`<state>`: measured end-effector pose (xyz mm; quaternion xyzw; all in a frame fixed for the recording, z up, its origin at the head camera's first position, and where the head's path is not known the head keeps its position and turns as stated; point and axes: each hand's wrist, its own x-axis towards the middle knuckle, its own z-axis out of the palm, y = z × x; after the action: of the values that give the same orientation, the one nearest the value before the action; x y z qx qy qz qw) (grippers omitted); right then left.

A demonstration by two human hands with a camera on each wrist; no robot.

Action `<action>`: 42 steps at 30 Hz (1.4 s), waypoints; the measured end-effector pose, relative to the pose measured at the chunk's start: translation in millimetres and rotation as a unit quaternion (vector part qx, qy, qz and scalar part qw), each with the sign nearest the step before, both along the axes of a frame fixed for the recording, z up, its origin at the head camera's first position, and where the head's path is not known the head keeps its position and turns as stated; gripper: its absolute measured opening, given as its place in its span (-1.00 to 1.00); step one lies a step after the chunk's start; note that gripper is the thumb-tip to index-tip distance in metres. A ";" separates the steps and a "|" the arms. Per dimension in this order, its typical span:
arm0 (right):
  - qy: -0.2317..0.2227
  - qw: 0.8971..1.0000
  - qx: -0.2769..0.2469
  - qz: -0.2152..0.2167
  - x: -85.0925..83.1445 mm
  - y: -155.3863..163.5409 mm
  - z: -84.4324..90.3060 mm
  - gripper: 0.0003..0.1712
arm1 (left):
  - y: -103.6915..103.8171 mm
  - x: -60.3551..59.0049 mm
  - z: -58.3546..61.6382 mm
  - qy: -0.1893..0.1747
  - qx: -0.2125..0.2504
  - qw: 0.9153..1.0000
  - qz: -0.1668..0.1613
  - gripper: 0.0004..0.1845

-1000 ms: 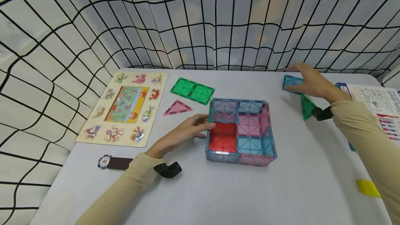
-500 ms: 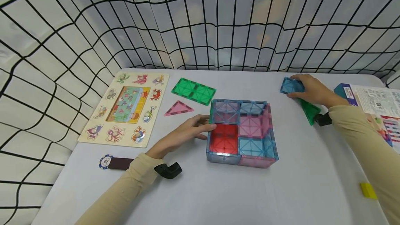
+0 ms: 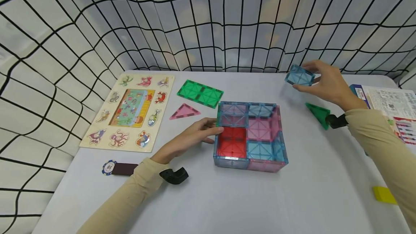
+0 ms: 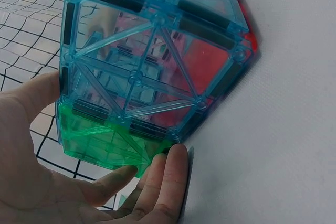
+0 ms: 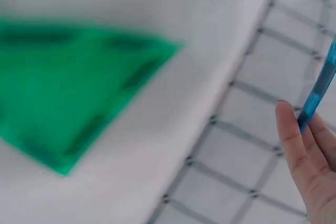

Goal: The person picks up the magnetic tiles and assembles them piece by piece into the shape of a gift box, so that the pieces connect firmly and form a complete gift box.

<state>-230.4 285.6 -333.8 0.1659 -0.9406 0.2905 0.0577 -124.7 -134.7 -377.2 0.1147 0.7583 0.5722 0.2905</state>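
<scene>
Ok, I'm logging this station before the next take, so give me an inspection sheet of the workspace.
Surface: white table.
Job's things: tile box on table; blue square tile lifted.
Clutter: wooden puzzle board, green rectangle tile, pink triangle tile, green triangle tile, yellow block, printed box.
Grippers: left hand touches tile box; right hand pinches blue square tile.
Cables: nothing seen.
Surroundings: grid-patterned sheet.

On the round blue-and-white chip [image 3: 108, 167] near the left sleeve stands a number that looks like 10. The printed sheet [image 3: 391, 108] at the right edge carries text, but too small to read.
</scene>
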 end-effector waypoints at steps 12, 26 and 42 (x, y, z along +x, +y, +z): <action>0.030 0.977 0.037 0.208 65.9 -75.0 28.3 -0.10 | -3.3 0.5 0.3 0.000 -0.002 1.000 0.002 -0.18; 0.025 0.975 0.101 0.198 80.1 -90.4 14.5 -0.16 | -2.6 -1.2 -0.3 0.008 -0.005 1.000 -0.008 -0.15; 0.035 0.974 0.008 0.225 71.9 -84.6 0.1 -0.07 | 0.2 -6.5 8.3 0.024 -0.051 0.998 -0.013 -0.12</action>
<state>-158.5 200.9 -333.7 0.3838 -0.8788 0.2827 0.0228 -131.3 -134.5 -368.9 0.1234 0.7921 0.5256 0.2849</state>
